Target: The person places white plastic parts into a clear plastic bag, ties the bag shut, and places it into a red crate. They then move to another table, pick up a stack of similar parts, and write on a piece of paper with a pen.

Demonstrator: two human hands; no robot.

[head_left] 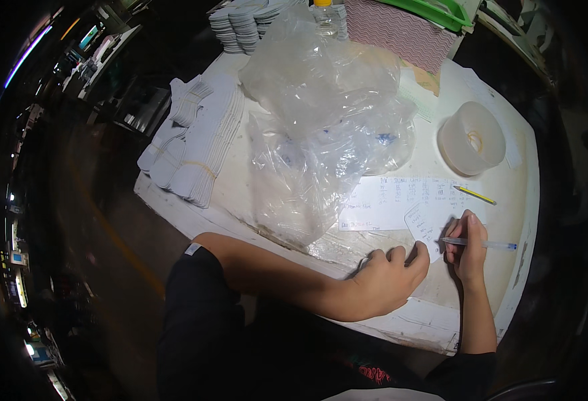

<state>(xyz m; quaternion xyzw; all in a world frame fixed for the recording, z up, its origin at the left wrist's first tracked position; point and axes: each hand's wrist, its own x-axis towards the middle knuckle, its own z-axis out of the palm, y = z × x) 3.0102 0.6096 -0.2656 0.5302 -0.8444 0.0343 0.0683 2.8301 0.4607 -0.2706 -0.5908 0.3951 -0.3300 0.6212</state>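
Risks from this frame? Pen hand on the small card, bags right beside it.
1. The plastic bags are heaped against the paper sheet; they might slide over the writing.
2. The left hand pins the small card only at its edge, so it could shift under the pen in the right hand.
3. The pencil lies loose and may roll.
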